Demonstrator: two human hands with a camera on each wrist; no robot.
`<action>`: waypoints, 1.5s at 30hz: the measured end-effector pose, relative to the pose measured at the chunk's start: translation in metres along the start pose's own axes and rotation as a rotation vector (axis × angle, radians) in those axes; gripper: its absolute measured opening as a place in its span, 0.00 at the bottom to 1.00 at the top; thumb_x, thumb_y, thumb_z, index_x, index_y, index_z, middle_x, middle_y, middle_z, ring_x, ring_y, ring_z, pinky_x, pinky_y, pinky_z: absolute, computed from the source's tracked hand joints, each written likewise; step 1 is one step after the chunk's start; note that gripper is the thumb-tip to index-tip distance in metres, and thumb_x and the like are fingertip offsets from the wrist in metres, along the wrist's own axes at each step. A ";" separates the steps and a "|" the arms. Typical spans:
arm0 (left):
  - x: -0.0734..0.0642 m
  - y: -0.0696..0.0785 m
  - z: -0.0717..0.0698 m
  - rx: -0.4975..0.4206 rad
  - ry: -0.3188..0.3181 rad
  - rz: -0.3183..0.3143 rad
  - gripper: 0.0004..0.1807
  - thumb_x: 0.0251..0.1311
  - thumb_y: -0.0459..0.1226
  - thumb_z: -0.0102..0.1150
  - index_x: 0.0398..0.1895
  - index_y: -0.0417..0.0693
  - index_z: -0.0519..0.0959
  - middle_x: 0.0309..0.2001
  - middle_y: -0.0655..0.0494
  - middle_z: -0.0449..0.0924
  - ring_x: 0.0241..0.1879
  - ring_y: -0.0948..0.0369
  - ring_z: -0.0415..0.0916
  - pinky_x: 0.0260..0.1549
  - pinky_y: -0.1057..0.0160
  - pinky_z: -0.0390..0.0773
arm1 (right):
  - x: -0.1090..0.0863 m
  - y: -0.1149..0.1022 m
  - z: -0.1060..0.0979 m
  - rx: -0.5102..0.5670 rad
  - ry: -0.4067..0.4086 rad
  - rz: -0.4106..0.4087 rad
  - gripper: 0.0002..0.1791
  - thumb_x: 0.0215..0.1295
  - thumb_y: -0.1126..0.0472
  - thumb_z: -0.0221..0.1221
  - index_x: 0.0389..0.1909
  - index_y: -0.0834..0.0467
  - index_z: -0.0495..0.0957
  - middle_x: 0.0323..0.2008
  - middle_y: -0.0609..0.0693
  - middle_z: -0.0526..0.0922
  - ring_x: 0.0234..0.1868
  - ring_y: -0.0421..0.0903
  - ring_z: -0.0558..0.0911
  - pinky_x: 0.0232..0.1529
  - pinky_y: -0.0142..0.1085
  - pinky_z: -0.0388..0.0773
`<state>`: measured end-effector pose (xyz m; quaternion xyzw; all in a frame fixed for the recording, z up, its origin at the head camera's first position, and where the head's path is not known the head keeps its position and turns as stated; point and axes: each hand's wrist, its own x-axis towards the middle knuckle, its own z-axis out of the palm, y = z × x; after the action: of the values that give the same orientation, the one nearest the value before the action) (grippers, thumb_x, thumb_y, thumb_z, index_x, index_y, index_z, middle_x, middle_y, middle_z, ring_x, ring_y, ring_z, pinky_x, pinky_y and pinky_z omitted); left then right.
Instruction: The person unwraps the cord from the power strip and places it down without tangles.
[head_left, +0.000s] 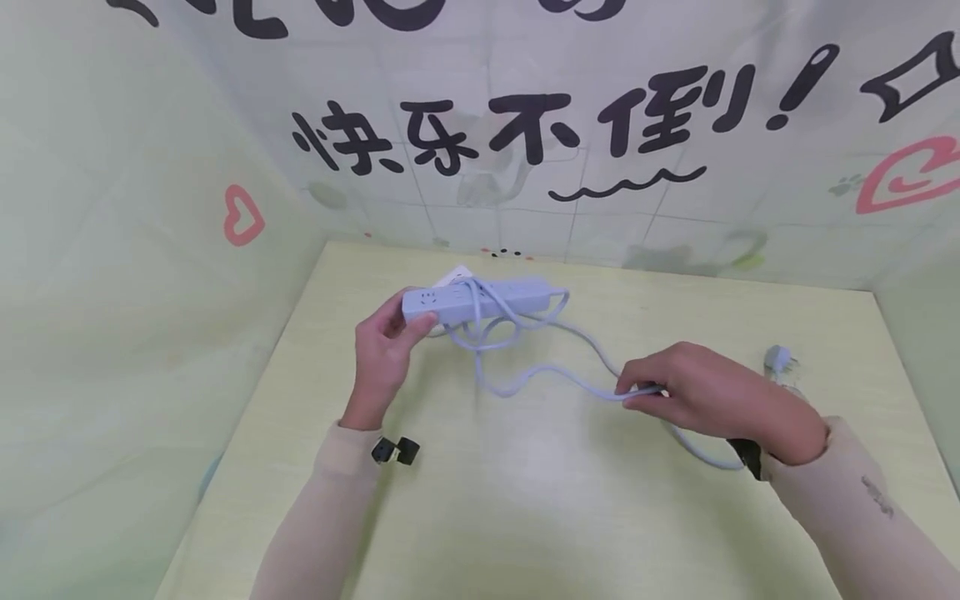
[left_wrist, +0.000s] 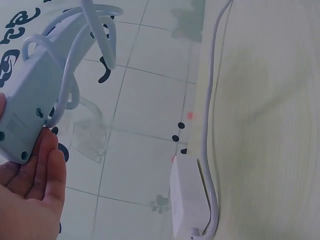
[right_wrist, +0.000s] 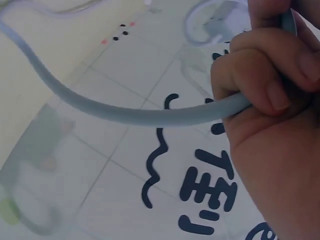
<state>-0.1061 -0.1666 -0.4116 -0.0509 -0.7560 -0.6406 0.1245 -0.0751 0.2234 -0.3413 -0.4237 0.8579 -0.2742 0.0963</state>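
A pale blue power strip (head_left: 525, 293) is held up above the table by my left hand (head_left: 381, 346), which grips its left end between thumb and fingers. Loops of its cord (head_left: 566, 377) wrap around the strip's middle and hang below it. My right hand (head_left: 693, 392) pinches the cord farther right; in the right wrist view its fingers curl round the cord (right_wrist: 140, 117). In the left wrist view the strip's screw-dotted underside (left_wrist: 40, 112) shows, with my left fingers against its end.
A second, white power strip (left_wrist: 189, 195) lies at the table's back edge, partly hidden behind the held one in the head view. Its cord runs along the table (head_left: 450, 500). A plug (head_left: 778, 358) lies at the right. Printed cloth walls stand behind and at both sides.
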 end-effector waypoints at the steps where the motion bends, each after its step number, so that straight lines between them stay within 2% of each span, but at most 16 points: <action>1: 0.000 0.001 -0.002 -0.013 0.010 0.002 0.20 0.64 0.33 0.66 0.58 0.35 0.80 0.52 0.46 0.86 0.47 0.66 0.83 0.49 0.71 0.83 | -0.001 0.006 0.001 -0.026 -0.024 0.050 0.11 0.68 0.64 0.65 0.35 0.41 0.81 0.26 0.30 0.78 0.25 0.25 0.70 0.31 0.25 0.74; 6: -0.002 0.008 -0.006 -0.092 0.038 0.032 0.19 0.66 0.31 0.63 0.59 0.33 0.79 0.49 0.62 0.86 0.49 0.64 0.83 0.52 0.70 0.83 | -0.007 0.045 0.005 -0.089 -0.118 0.309 0.13 0.69 0.62 0.63 0.27 0.43 0.75 0.19 0.35 0.66 0.21 0.31 0.62 0.27 0.28 0.63; 8: -0.003 0.012 -0.006 -0.127 0.039 0.051 0.20 0.66 0.30 0.61 0.59 0.32 0.79 0.49 0.64 0.86 0.49 0.64 0.83 0.53 0.69 0.83 | -0.012 0.065 0.007 -0.082 -0.130 0.382 0.12 0.70 0.62 0.63 0.27 0.46 0.74 0.20 0.37 0.66 0.22 0.33 0.62 0.27 0.29 0.61; 15: -0.006 0.026 -0.011 -0.265 0.004 0.167 0.21 0.64 0.25 0.59 0.60 0.25 0.76 0.50 0.60 0.87 0.50 0.65 0.83 0.53 0.68 0.83 | -0.042 0.134 0.013 -0.094 -0.098 0.525 0.05 0.69 0.63 0.62 0.33 0.53 0.78 0.27 0.44 0.78 0.28 0.39 0.68 0.33 0.33 0.66; 18: -0.006 0.029 -0.015 -0.313 -0.013 0.212 0.21 0.64 0.24 0.59 0.60 0.25 0.76 0.52 0.57 0.86 0.51 0.63 0.83 0.53 0.68 0.84 | -0.055 0.153 0.012 -0.110 -0.072 0.576 0.02 0.71 0.62 0.60 0.37 0.56 0.79 0.30 0.48 0.82 0.29 0.41 0.71 0.34 0.37 0.70; 21: -0.007 0.029 -0.017 -0.310 -0.035 0.206 0.21 0.63 0.22 0.57 0.61 0.27 0.76 0.52 0.57 0.86 0.51 0.63 0.83 0.53 0.68 0.84 | -0.060 0.161 0.013 -0.102 -0.028 0.609 0.04 0.72 0.61 0.59 0.41 0.59 0.80 0.33 0.51 0.85 0.31 0.43 0.76 0.35 0.40 0.73; 25: -0.010 0.029 -0.012 -0.265 -0.086 0.161 0.22 0.62 0.20 0.55 0.61 0.27 0.76 0.52 0.61 0.86 0.50 0.65 0.83 0.51 0.69 0.84 | -0.053 0.159 0.020 -0.065 -0.003 0.592 0.05 0.72 0.61 0.61 0.42 0.57 0.81 0.36 0.50 0.86 0.36 0.44 0.79 0.40 0.41 0.77; 28: -0.011 0.028 -0.006 -0.256 -0.127 0.152 0.22 0.63 0.22 0.55 0.61 0.26 0.75 0.53 0.61 0.85 0.50 0.65 0.82 0.51 0.69 0.84 | -0.042 0.149 0.023 -0.011 -0.051 0.580 0.07 0.71 0.58 0.62 0.44 0.55 0.83 0.39 0.46 0.87 0.41 0.42 0.80 0.45 0.40 0.78; 32: -0.010 0.027 0.000 -0.255 -0.157 0.160 0.22 0.64 0.25 0.58 0.61 0.25 0.74 0.52 0.62 0.85 0.49 0.66 0.82 0.49 0.70 0.84 | -0.021 0.128 0.017 0.049 -0.097 0.541 0.12 0.70 0.58 0.62 0.50 0.58 0.84 0.44 0.48 0.87 0.46 0.44 0.83 0.49 0.42 0.81; 34: -0.010 0.026 0.001 -0.252 -0.162 0.163 0.22 0.64 0.25 0.58 0.61 0.24 0.74 0.52 0.61 0.85 0.48 0.65 0.82 0.49 0.70 0.84 | -0.009 0.116 0.013 0.049 -0.058 0.510 0.13 0.72 0.60 0.60 0.51 0.62 0.83 0.45 0.52 0.88 0.46 0.46 0.84 0.49 0.44 0.82; 38: -0.011 0.027 0.001 -0.246 -0.164 0.162 0.23 0.64 0.26 0.58 0.61 0.24 0.73 0.53 0.61 0.85 0.49 0.65 0.82 0.50 0.70 0.83 | 0.015 0.092 0.010 0.075 0.104 0.472 0.13 0.77 0.58 0.55 0.53 0.59 0.82 0.47 0.55 0.88 0.45 0.48 0.84 0.47 0.41 0.82; 41: -0.012 0.028 0.001 -0.251 -0.177 0.156 0.24 0.63 0.24 0.56 0.62 0.22 0.72 0.53 0.62 0.85 0.50 0.66 0.82 0.51 0.71 0.83 | 0.033 0.076 0.015 0.211 0.178 0.429 0.17 0.79 0.52 0.52 0.60 0.55 0.79 0.54 0.53 0.86 0.50 0.50 0.84 0.51 0.43 0.82; 43: -0.013 0.028 0.002 -0.264 -0.192 0.151 0.26 0.61 0.22 0.54 0.63 0.20 0.70 0.53 0.63 0.85 0.51 0.66 0.82 0.51 0.71 0.83 | 0.045 0.066 0.021 0.333 0.171 0.386 0.22 0.80 0.49 0.50 0.67 0.53 0.74 0.61 0.53 0.83 0.56 0.53 0.83 0.59 0.47 0.80; 45: -0.015 0.028 0.003 -0.279 -0.213 0.141 0.27 0.61 0.22 0.54 0.64 0.17 0.67 0.53 0.64 0.85 0.51 0.67 0.82 0.50 0.72 0.83 | 0.057 0.058 0.029 0.467 0.145 0.320 0.25 0.80 0.51 0.50 0.73 0.52 0.69 0.67 0.53 0.78 0.65 0.55 0.79 0.65 0.53 0.76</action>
<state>-0.0852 -0.1576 -0.3888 -0.1881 -0.6635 -0.7197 0.0801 -0.1379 0.1958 -0.3935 -0.2289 0.8322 -0.4749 0.1718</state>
